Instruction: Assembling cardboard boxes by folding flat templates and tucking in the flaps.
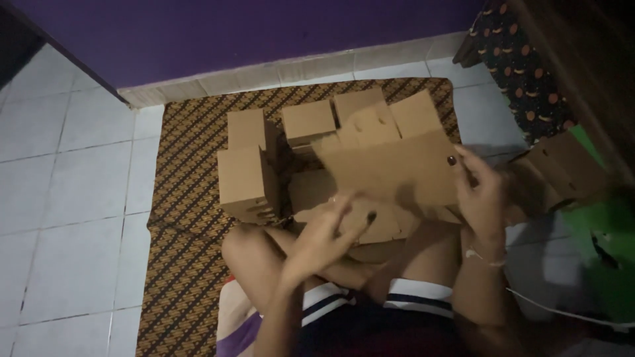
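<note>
We pinch flat cardboard sheet (390, 175) with left hand (329, 233) and right hand (481, 192), steadying it; folded boxes (246, 178) crowd the mat's (185, 218) far edge.

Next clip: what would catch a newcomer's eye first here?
The flat cardboard sheet in mid-frame, gripped at its right edge by the right hand while the left hand presses its lower left part. Behind it, assembled cardboard boxes stand grouped on a patterned mat, under a purple wall.
</note>
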